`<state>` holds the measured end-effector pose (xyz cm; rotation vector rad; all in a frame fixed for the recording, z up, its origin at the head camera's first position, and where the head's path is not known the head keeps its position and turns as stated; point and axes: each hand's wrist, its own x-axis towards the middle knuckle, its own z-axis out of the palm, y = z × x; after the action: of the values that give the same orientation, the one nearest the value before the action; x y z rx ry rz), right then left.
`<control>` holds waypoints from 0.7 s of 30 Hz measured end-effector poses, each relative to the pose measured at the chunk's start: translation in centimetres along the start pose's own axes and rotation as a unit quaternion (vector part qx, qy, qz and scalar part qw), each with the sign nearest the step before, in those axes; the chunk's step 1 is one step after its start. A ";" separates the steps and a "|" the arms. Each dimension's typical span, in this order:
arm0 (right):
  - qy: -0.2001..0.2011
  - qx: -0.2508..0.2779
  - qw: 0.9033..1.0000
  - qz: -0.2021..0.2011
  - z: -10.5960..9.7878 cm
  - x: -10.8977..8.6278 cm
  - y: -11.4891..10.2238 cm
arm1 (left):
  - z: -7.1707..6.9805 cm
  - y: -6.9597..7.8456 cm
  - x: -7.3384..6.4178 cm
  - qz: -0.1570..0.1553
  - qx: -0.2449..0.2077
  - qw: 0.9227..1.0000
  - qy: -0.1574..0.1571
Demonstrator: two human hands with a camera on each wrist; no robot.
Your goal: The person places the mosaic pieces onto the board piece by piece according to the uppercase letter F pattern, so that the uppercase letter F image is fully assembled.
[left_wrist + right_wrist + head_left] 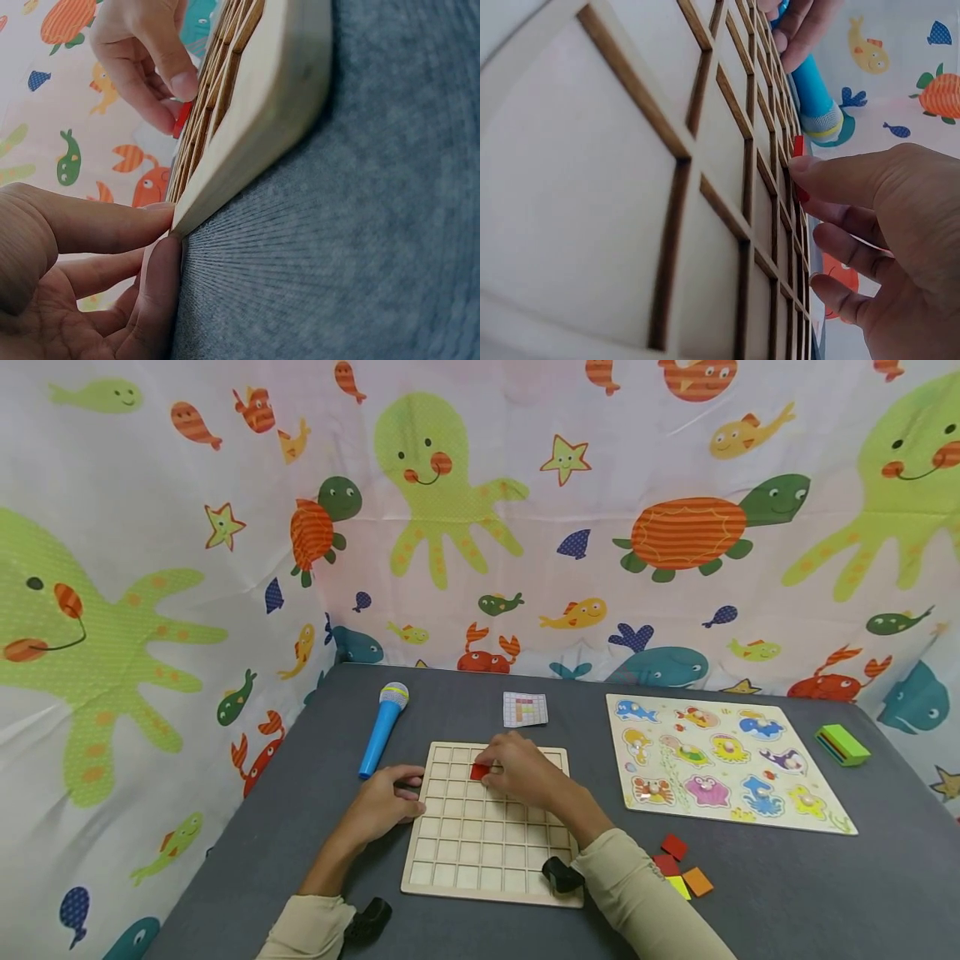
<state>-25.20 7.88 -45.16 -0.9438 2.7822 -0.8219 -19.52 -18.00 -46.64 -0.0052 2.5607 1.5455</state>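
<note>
Nearest the right-wrist lens: pale wooden square-celled board (577, 150), directly under the grip. Thin red square tile (478, 772) lies at the fingertips of the right hand (517, 766), pinched by thumb and finger over the far rows; square face, no long axis. Seated in a cell or not: cannot tell. Left hand (384, 800), left of the grip and farther from the tile, pinches the board's edge. Beyond the grip: white paper card (525, 709), coloured grid, no readable writing.

Children's play corner; cartoon sea-creature curtain (487, 468); toy microphone (382, 732) and animal puzzle (733, 773) alongside.
</note>
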 end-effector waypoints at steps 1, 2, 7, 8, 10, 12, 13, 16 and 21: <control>0.000 0.000 1.000 0.002 0.0 0.0 0.0 | 0.0 0.0 0.0 0.000 0.000 1.000 0.000; 0.001 0.000 1.000 0.003 0.0 0.1 0.0 | 0.1 0.0 0.0 0.000 0.000 1.000 0.001; 0.004 -0.002 1.000 -0.001 0.0 0.3 0.0 | 0.1 0.0 0.0 0.000 0.003 1.000 0.003; 0.006 -0.001 1.000 -0.004 0.0 0.4 0.0 | 0.1 0.0 0.0 0.000 0.004 1.000 0.004; 0.007 0.002 1.000 -0.005 0.1 0.5 0.0 | 0.1 0.0 0.0 0.000 0.004 1.000 0.004; 0.009 0.004 1.000 -0.007 0.1 0.5 0.1 | 0.1 0.0 0.0 0.000 0.003 1.000 0.005; 0.010 0.004 1.000 -0.008 0.1 0.6 0.1 | 0.1 0.0 0.0 0.000 0.002 1.000 0.006; 0.008 0.002 1.000 -0.008 0.2 0.7 0.1 | 0.1 0.0 0.0 -0.001 0.002 1.000 0.006; 0.006 0.007 1.000 -0.008 0.1 0.6 -0.1 | 0.1 -0.2 0.1 0.000 0.002 1.000 0.004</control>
<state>-25.58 7.46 -45.11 -0.9637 2.7793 -0.8495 -19.58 -17.97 -46.89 -0.0122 2.5707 1.5427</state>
